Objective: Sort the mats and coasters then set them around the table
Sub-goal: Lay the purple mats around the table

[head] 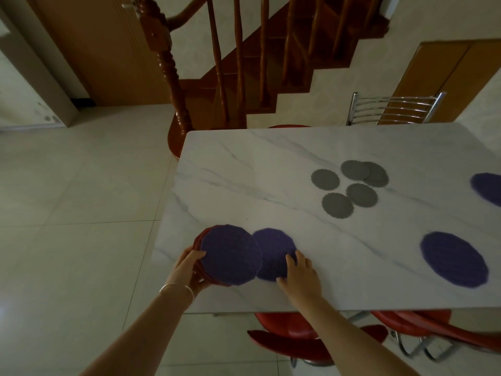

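My left hand (189,263) holds a stack of round mats (230,255) at the table's near left corner; a purple mat lies on top and red ones show beneath. My right hand (299,272) rests on a single purple mat (273,248) lying flat on the white marble table (244,172), fingers pressed on its near edge. Another purple mat (454,259) lies toward the near right, and a third (488,187) is cut off by the right edge. Several small grey coasters (349,185) are clustered in the middle, two overlapping.
Red chairs (292,340) are tucked under the near edge of the table. A metal chair back (393,108) stands behind the far edge, and a red seat shows there too. A wooden staircase with a banister (173,85) rises beyond the far left corner. Tiled floor lies to the left.
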`<state>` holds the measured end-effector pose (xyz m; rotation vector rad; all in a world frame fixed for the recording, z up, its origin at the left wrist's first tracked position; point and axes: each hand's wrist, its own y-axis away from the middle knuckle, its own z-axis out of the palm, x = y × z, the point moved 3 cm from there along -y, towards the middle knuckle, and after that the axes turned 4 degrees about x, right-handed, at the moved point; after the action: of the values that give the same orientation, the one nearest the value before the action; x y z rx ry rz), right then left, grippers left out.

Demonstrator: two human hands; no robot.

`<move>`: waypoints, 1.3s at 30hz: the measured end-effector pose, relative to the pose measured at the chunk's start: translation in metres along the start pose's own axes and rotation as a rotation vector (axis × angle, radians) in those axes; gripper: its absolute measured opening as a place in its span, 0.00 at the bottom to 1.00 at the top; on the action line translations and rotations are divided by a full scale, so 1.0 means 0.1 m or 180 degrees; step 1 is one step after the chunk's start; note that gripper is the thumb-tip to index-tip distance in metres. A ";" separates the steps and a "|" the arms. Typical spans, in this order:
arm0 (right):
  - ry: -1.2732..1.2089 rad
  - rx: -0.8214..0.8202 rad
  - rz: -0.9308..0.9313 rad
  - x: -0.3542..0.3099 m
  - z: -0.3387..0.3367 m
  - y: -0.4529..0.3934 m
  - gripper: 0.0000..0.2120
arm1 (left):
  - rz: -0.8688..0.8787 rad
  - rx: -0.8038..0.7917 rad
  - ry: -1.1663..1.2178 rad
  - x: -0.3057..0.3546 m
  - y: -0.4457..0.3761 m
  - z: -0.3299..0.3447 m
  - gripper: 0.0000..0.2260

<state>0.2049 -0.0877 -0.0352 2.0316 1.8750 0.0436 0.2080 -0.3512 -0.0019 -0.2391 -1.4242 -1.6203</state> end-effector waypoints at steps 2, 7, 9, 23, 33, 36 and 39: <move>-0.0090 -0.0001 -0.0020 0.01 -0.04 0.01 0.32 | -0.0006 -0.0037 0.0000 -0.01 0.02 0.04 0.11; -0.0864 0.0489 -0.0155 -0.09 -0.25 0.01 0.24 | 0.0017 0.0001 0.0057 0.06 0.05 0.12 0.11; -0.1717 0.0545 -0.0135 -0.23 -0.37 -0.04 0.20 | 0.0059 0.0078 0.0078 0.13 0.11 0.14 0.12; -0.3492 0.0082 0.0129 -1.82 -0.94 -0.43 0.11 | 0.0124 0.0157 0.0121 1.30 0.01 -0.38 0.15; -0.4323 0.0382 0.1100 -2.99 -0.86 -0.39 0.06 | 0.0089 -0.0472 -0.0342 2.34 -0.39 -1.11 0.19; -0.4620 0.0498 0.1246 -3.29 -0.90 -0.40 0.05 | 0.0120 -0.0501 -0.0388 2.69 -0.53 -1.33 0.12; -0.4802 0.0639 0.1243 -3.47 -0.96 -0.52 0.03 | 0.0140 -0.0570 -0.0394 2.95 -0.69 -1.42 0.09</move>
<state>0.0901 -0.3969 0.1181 1.5721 0.5241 -1.2159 0.0551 -0.6287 0.1055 -0.4784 -1.3563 -1.7231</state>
